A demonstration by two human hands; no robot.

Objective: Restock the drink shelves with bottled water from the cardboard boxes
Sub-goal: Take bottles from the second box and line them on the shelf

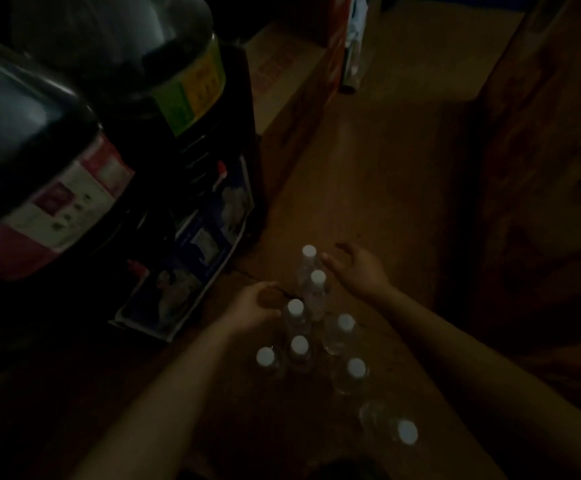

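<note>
Several clear water bottles with white caps (318,277) stand upright in a cluster on a brown wooden surface (386,188) in dim light. My left hand (252,306) sits just left of the cluster with loosely curled fingers, close to one bottle (295,308), holding nothing that I can make out. To the right of the two farthest bottles (309,251), my right hand (356,268) hovers with its fingers spread and relaxed, touching none of them. One bottle (406,432) stands apart at the near right.
Large dark bottles with coloured labels (74,202) loom close at the left. A printed blue-and-white package (192,258) stands beside them. A cardboard box (282,81) sits at the back, with a red carton (336,46) behind it. A dark wooden wall (542,168) borders the right.
</note>
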